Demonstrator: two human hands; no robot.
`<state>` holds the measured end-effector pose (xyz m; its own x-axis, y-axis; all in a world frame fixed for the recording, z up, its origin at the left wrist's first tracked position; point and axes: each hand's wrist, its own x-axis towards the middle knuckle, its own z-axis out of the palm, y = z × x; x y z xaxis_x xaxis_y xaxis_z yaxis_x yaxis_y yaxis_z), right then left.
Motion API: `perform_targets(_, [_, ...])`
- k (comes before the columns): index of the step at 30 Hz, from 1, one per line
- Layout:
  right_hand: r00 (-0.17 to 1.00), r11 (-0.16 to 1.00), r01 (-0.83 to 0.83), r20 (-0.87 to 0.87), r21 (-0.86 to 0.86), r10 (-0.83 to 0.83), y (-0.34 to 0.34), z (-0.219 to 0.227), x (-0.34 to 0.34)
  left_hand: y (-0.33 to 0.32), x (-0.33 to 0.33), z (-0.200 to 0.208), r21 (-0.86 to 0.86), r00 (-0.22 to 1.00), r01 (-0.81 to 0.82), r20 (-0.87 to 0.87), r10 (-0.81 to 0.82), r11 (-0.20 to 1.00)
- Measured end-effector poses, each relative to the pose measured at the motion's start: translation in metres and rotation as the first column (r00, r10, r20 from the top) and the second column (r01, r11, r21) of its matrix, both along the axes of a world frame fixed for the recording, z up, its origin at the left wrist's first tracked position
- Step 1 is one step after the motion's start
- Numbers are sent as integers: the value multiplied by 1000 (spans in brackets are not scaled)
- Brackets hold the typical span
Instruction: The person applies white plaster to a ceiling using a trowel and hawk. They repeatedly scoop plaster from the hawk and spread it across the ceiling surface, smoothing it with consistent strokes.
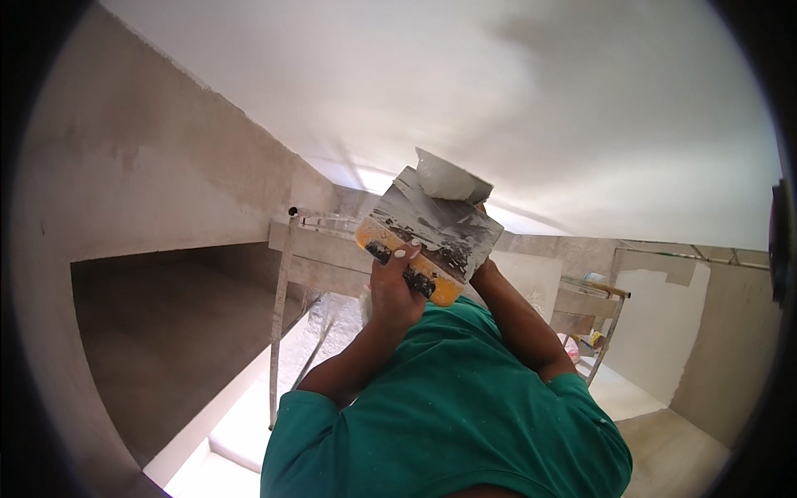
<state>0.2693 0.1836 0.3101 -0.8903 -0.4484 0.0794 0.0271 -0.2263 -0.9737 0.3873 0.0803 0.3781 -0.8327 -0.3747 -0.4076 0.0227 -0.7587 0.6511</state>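
My left hand (397,286) is closed around the yellow-and-black handle of a wide putty knife (444,220). Its broad metal blade is smeared with grey-white filler and tilts up toward the ceiling. Touching its upper edge is a second filling blade (452,176), which carries a thick layer of wet, pale filler. My right hand (486,270) is mostly hidden behind the wide putty knife; a bit of finger shows beside the second blade, which it appears to hold. White filler spots my left thumb.
A white ceiling (598,124) spans overhead, meeting a bare grey wall (166,158) with a dark recess (183,332) at left. Scaffold frames stand behind me, with a left post (281,332) and a right frame (610,332). Bags and small items lie near the right one.
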Motion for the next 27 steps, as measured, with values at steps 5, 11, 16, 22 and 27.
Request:
perform_targets(5, [678,860,377,-735,343,-4,23,-10,-8,-12,-11,14,348,997,11,-75,16,937])
perform_targets(11, [686,624,562,-728,544,17,61,-23,2,-41,-29,-31,216,955,246,-219,-199,945])
perform_targets(16, [796,340,602,-514,723,-319,133,-35,69,-39,-41,-41,-94,934,317,-144,-328,944])
perform_targets(22, [750,268,506,-264,820,-606,102,173,129,-54,-75,65,-171,756,626,-103,-646,760])
perform_targets(27, [724,297,325,-34,898,-689,182,171,97,61,-125,36,-338,552,768,-83,-830,544])
